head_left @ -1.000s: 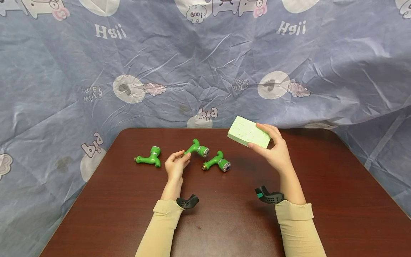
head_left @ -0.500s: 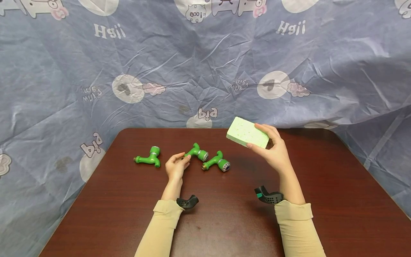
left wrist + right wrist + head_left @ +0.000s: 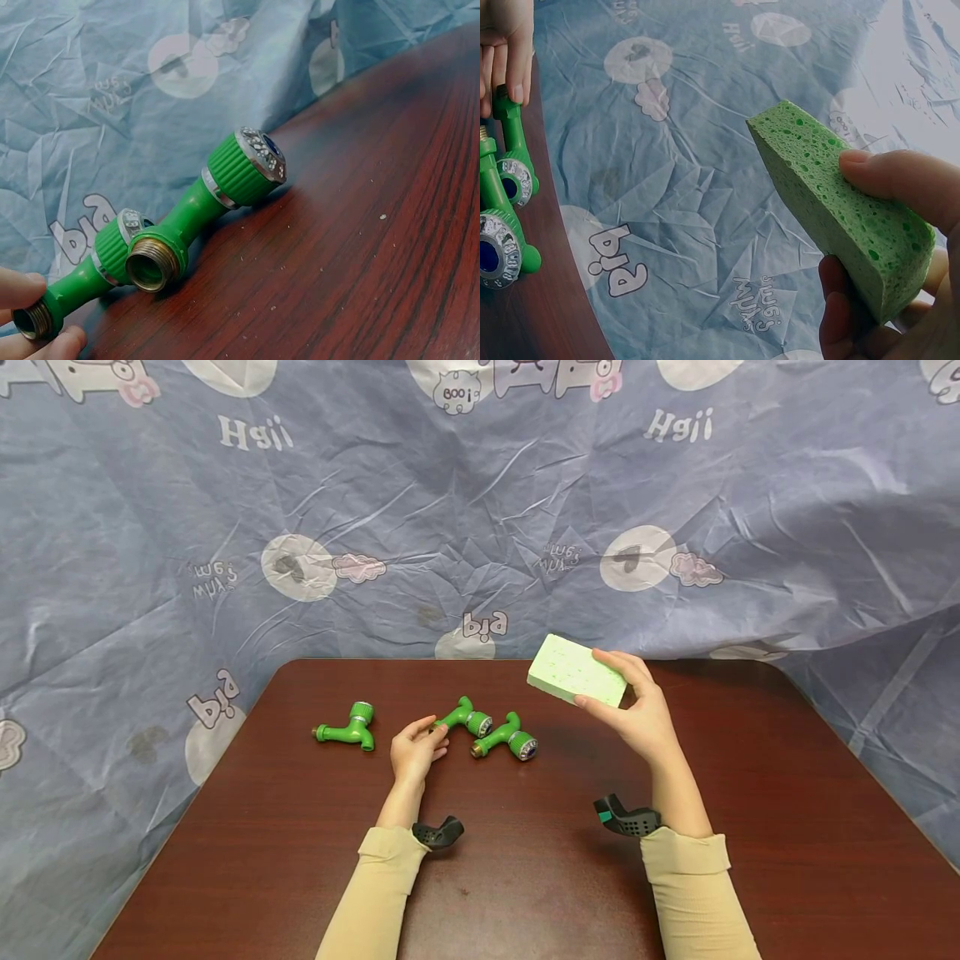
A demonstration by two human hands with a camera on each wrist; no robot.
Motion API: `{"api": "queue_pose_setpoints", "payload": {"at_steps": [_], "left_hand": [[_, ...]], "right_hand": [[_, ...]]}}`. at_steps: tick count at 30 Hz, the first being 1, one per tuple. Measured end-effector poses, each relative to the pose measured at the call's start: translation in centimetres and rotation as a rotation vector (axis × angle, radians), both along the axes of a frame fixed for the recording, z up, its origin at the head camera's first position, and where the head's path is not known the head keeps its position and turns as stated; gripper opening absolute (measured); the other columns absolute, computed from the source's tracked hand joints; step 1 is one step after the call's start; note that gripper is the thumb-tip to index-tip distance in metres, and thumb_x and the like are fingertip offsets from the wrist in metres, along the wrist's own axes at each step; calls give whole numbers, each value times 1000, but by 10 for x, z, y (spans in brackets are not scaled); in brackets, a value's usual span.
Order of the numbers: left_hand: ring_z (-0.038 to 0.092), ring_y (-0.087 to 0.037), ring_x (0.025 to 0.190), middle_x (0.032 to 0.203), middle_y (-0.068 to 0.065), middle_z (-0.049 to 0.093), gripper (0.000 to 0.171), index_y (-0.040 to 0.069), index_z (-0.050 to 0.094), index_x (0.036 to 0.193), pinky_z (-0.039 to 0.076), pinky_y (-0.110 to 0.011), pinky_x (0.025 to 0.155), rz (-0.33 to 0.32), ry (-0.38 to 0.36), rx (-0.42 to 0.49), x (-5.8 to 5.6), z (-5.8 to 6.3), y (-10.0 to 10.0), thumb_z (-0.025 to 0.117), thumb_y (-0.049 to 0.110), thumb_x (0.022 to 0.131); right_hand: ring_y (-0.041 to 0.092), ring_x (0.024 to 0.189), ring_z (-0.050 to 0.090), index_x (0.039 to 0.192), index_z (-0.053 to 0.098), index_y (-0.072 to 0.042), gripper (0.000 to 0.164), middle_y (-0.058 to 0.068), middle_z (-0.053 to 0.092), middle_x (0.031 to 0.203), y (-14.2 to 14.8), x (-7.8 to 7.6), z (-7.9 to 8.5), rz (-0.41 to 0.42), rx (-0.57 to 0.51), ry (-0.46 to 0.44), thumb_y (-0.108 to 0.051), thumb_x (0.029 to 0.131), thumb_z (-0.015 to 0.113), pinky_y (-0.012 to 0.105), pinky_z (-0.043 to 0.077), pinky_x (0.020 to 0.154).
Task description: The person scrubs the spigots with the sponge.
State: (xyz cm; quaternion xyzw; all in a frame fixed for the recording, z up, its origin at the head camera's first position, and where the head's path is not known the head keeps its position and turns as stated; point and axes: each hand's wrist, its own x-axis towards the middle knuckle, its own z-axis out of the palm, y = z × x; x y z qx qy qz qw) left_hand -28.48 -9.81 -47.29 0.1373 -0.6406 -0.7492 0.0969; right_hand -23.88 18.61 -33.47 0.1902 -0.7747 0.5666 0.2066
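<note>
- Currently pinching the sponge in the right grip, above the table;
- holding the middle faucet by its threaded end in the left grip;
- between left faucet and right faucet

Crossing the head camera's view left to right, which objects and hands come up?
Green ribbed-knob tap, bare left hand, second green tap, third green tap, pale-green porous rectangular sponge, bare right hand.
</note>
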Motion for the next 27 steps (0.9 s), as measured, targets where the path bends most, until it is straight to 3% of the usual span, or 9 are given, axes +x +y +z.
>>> {"api": "queue_pose_setpoints", "payload": {"at_steps": [6,9,16,22,27], "left_hand": [[67,-14,69,96,-15,70,32,1,70,107,57,-28,60,92,10,-179,2,0,-1,78,7,76],[68,-16,69,90,-13,71,30,2,73,100,56,-28,57,140,13,-278,2,1,0,81,10,72],[67,-22,86,86,-8,72,30,4,74,95,52,-35,74,193,21,-417,2,3,-2,84,15,69],[69,-20,81,86,-10,72,28,2,74,94,55,-27,63,194,58,-397,5,14,-10,83,13,70],[67,-10,72,94,-17,70,28,1,72,98,53,-18,58,155,90,-254,6,27,-27,81,8,72]], "right_hand": [[14,106,45,127,53,8,58,21,45,127,0,0,0,6,0,8,10,72,73,11,42,73],[14,105,45,127,52,8,58,21,45,127,0,0,0,7,3,6,10,72,73,10,42,73],[13,106,45,127,53,8,58,20,46,127,0,1,1,-8,25,5,8,73,73,11,41,74],[14,108,44,127,53,7,58,20,46,127,0,2,2,-10,36,7,8,73,74,11,40,76],[14,108,44,127,53,8,58,20,46,127,0,2,2,-6,36,6,8,73,73,11,40,76]]}}
